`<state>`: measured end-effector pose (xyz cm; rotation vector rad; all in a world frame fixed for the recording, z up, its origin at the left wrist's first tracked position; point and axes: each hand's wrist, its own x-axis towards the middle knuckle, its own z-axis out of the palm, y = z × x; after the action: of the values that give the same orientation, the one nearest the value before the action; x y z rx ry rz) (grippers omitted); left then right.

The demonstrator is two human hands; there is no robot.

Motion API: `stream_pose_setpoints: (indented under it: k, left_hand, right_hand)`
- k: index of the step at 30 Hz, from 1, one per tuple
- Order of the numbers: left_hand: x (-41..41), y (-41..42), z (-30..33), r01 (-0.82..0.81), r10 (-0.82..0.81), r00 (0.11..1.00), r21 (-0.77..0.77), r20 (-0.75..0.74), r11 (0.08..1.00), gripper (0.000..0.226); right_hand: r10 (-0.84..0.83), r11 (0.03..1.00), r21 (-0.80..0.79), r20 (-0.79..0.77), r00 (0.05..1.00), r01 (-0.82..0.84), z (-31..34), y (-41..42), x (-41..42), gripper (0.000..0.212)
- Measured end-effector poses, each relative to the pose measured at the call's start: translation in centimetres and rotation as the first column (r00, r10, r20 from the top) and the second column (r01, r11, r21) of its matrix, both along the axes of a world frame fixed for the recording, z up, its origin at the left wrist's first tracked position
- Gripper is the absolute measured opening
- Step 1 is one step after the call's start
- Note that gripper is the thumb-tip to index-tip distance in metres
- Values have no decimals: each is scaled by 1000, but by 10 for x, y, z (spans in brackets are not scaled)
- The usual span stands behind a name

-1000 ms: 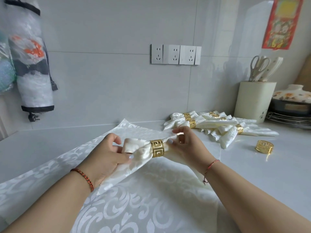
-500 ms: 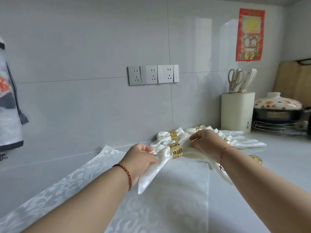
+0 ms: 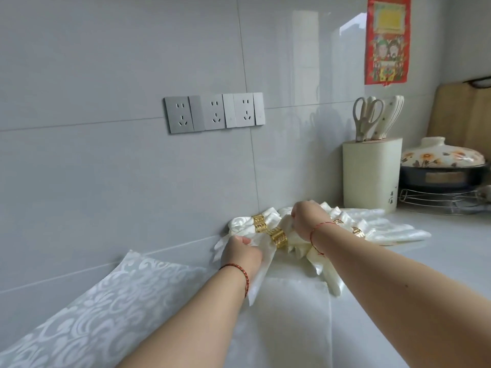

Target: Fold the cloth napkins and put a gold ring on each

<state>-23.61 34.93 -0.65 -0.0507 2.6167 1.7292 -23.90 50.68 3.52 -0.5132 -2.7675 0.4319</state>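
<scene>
Head view: ringed napkin being set down on the finished pile, centre of frame.

Left hand (image 3: 240, 252) and right hand (image 3: 305, 219) both grip the napkin (image 3: 261, 264), its gold ring (image 3: 279, 238) on; a second ago it was held nearer, over the flat cloth (image 3: 111, 301). That unit looks done. Count: four rings visible, pile (image 3: 385, 229) partly hidden; one cloth left on the worktop (image 3: 451, 261).

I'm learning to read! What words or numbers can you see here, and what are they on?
Red poster on the wall: printed characters, too blurred to read.
Cream knife holder: small dark marks near its bottom right, too small to read.
Nothing else shows readable text.
</scene>
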Motion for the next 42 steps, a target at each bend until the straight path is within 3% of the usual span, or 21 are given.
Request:
stream_pose_setpoints:
  k: [4,7,9,15,18,22,26,30,34,37,40,42]
  left_hand:
    - [-3,1,-15,16,-19,1000,-145,-24,989,40]
    - [-5,-2,-24,31,-35,999,-211,-14,977,42]
    - [-6,-4,-23,41,-42,999,-250,0,968,42]
    - [9,-25,-7,85,-115,992,-439,-43,895,37]
    - [31,-46,1,71,-124,988,-454,-89,888,35]
    - [68,-90,9,76,-128,987,-431,-94,899,27]
    - [106,-148,5,115,-163,984,-421,-79,900,21]
    - [154,-200,-1,144,-207,975,-482,-81,865,31]
    - [206,-243,-9,165,-249,967,-597,-61,785,31]
    - [239,-262,-17,207,-307,950,-645,-46,736,35]
    - [269,-263,-20,259,-428,902,-729,-50,633,46]
    - [288,-258,-25,336,-509,860,-798,42,501,54]
  right_hand:
    - [34,999,33,60,998,-36,-22,4,-10,11]
    - [2,997,72,67,998,-7,-31,7,-13,26]
    - [-30,988,155,76,997,18,-33,7,-11,22]
    - [50,930,367,-91,995,-13,-29,-2,6,11]
    - [121,941,332,-165,979,-61,-25,-20,24,24]
    - [287,937,256,-179,941,-237,-23,-55,55,25]
    - [431,896,165,-110,895,-411,-25,-102,93,26]
    - [625,778,65,24,780,-625,-35,-148,137,34]
    - [761,642,7,116,638,-767,-52,-177,175,48]
    - [797,551,43,271,540,-834,-67,-192,194,66]
    - [770,540,96,345,537,-836,-76,-199,200,69]
    - [757,566,82,341,557,-820,-75,-199,204,67]
